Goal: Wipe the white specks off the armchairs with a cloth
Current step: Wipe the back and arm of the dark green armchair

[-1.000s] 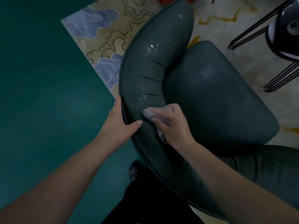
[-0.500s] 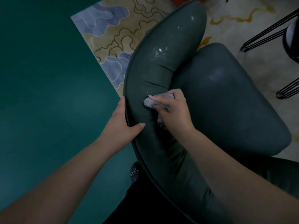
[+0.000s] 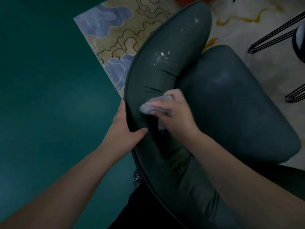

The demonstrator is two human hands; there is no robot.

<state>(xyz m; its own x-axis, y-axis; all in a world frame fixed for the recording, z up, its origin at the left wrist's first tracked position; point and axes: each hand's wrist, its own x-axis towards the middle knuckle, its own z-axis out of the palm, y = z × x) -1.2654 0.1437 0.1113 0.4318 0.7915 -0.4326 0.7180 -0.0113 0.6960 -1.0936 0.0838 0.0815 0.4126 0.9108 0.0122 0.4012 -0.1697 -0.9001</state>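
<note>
A dark green armchair fills the middle of the view, its curved padded backrest arching from top centre down to the bottom. White specks cluster on the upper backrest, with fainter ones nearer its tip. My right hand presses a crumpled grey cloth against the backrest's inner side, just below a crease. My left hand grips the backrest's outer edge, thumb lying on the padding close to the cloth.
A patterned beige and blue rug lies under the chair, beside teal floor on the left. Black metal legs of another piece of furniture stand at the top right. My dark shoe shows below the backrest.
My right hand has slid the cloth up along the backrest and then a little leftward; the specks by the crease are mostly gone. The left hand keeps its grip. The view shifted slightly.
</note>
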